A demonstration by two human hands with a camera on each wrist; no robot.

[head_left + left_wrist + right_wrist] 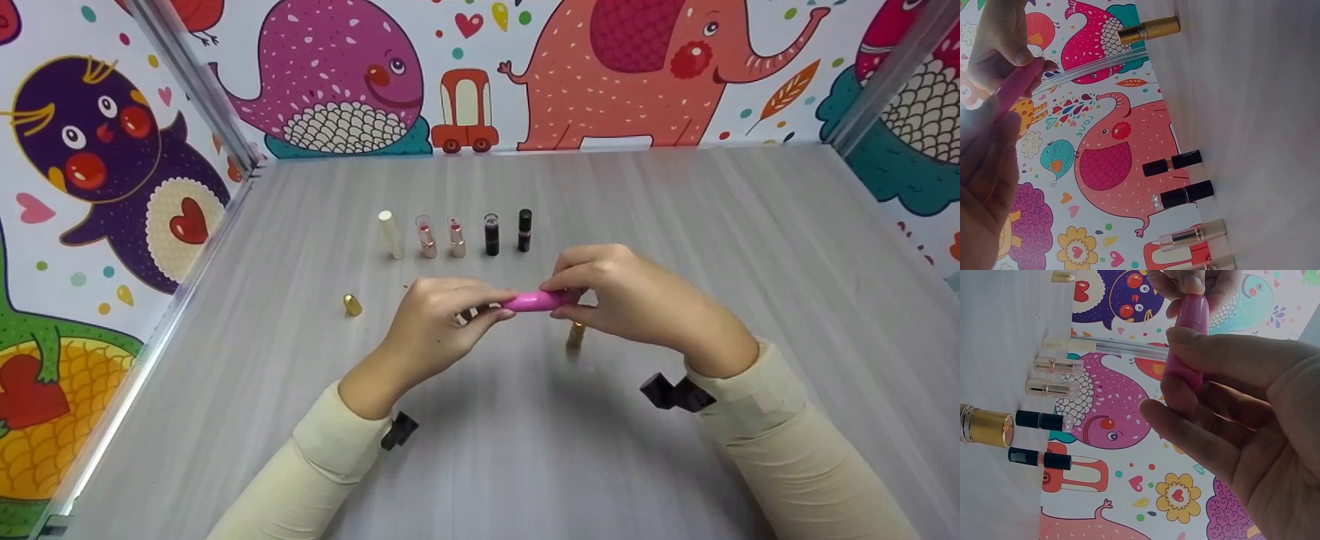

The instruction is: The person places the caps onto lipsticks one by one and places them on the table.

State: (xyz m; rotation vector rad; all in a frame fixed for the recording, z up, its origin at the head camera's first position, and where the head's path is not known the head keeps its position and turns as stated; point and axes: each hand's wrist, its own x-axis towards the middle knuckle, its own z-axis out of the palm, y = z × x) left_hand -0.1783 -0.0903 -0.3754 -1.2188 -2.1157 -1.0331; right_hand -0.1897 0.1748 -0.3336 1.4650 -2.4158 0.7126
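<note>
A glossy pink lipstick tube (534, 301) lies level between both hands, above the table. My left hand (439, 319) pinches its left end between thumb and fingers. The other end is held by my right hand (630, 296), its thumb along the side in the right wrist view. A faint seam runs around the pink tube (1193, 320) near the left hand's end. Just below the right fingers stands a gold lipstick (575, 336), its top partly hidden in the head view. Left of the left hand, a small gold cap (352, 304) rests on the table.
Toward the back stands a row: a cream tube (391, 236), two lipsticks with clear caps (427, 240), and two black lipsticks (524, 231). Metal-edged panels with cartoon animals (630, 67) border the grey wood-grain table (300, 420) at the back and sides.
</note>
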